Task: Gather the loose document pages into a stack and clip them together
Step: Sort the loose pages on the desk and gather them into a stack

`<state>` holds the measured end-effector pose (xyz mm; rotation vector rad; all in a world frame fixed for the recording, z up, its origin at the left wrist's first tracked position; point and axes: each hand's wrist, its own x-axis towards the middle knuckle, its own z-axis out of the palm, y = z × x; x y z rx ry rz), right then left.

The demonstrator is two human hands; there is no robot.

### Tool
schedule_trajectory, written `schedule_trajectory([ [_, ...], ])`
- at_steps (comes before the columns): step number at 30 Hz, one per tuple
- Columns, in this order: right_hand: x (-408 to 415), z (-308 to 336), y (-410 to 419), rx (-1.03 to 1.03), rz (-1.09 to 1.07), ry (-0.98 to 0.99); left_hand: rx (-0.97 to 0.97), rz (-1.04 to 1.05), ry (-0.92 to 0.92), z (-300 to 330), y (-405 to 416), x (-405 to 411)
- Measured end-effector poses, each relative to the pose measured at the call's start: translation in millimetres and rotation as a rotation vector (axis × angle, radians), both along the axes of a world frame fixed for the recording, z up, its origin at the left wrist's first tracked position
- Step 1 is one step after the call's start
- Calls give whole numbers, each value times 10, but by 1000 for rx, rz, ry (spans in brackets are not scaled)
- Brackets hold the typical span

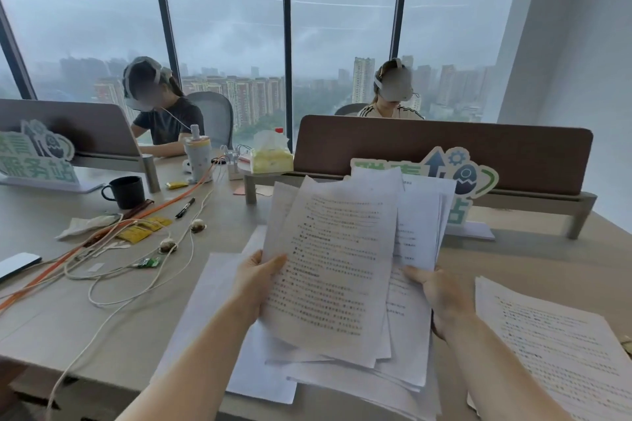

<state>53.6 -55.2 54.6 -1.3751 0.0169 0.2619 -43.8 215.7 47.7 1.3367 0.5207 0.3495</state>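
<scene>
Both hands hold up an uneven, fanned bundle of printed pages (335, 270) above the desk. My left hand (256, 287) grips its left edge, thumb on the front sheet. On the right edge, my right hand (441, 294) pinches the sheets, fingers partly hidden behind them. More loose pages (219, 314) lie flat on the desk under the bundle. Another printed sheet (561, 349) rests at the right, near the desk's edge. No clip shows anywhere.
White and orange cables (113, 260) sprawl over the left of the desk (51, 311), with yellow packets, a black mug (124, 191) and a marker pen (185, 207). A brown divider (444, 150) with a green sign stands behind. Two people sit beyond it.
</scene>
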Motion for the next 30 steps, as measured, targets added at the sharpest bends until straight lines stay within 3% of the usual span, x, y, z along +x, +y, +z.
schedule_trajectory([
  [6,-71,47,-16,8,31,-58,18,-83,47,-36,-273,90],
  [11,-166,171,-3,-18,91,-133,139,28,-10,33,-432,106],
  [14,-163,194,12,-204,132,-274,202,35,-72,74,-483,112],
  [18,-124,148,20,-365,-37,-258,309,4,-9,35,-388,126],
  [22,-146,130,-55,-320,-46,-209,550,39,232,-126,-51,38],
  [26,-155,110,-73,-285,-27,-205,955,135,713,-287,372,-188],
  [30,-147,93,-58,-300,-18,-198,921,131,1042,-337,575,-371],
])
